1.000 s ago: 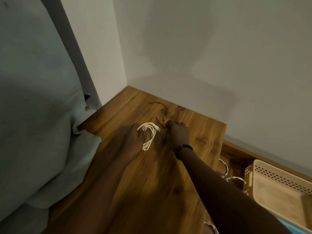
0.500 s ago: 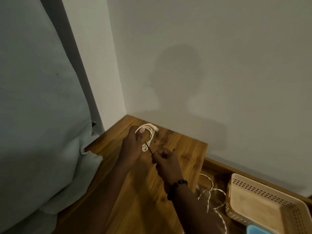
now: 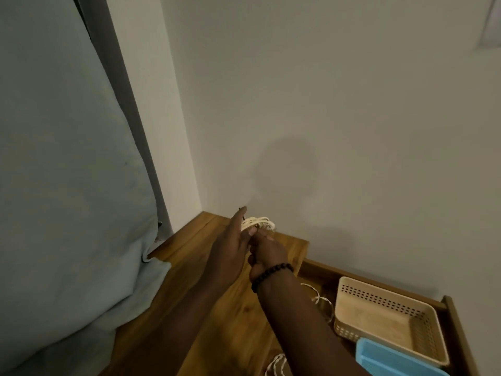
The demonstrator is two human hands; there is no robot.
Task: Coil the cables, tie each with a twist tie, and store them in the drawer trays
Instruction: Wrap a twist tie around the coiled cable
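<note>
Her left hand pinched the coiled white cable, index finger straight; the right hand curled against the coil, its hold hidden.

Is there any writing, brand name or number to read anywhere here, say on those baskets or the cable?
None can be read.
Beige basket: perforated, no label showing.
Blue basket: plain.
Coiled white cable: no print visible.
Wall: bare of writing.
</note>
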